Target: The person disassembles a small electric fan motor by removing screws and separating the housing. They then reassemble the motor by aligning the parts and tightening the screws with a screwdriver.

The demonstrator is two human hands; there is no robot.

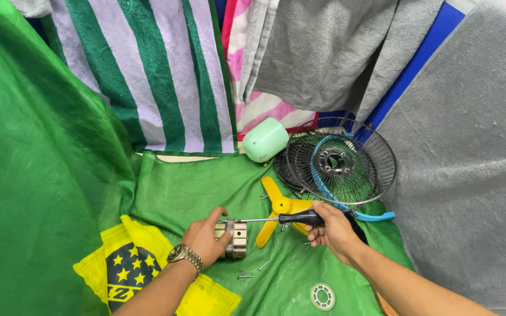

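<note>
the left hand (206, 237) wraps around a small metal fan motor (234, 239) lying on the green cloth (194, 187), fingers curled over its top. the right hand (332, 231), at three o'clock from the motor, is closed around the black handle of a screwdriver (288, 219), its tip touching the motor. a yellow fan blade (276, 208) lies under the shaft; wire fan guards (341, 161) stand at one o'clock, loose screws (245, 277) at six.

You have on the green cloth surface (194, 187): a yellow plastic fan blade (276, 206), two black wire fan guards (358, 153), a mint-green plastic motor cover (265, 139), a white round ring (322, 296), loose screws (245, 277); a striped green-and-white towel (147, 70) behind.
</note>
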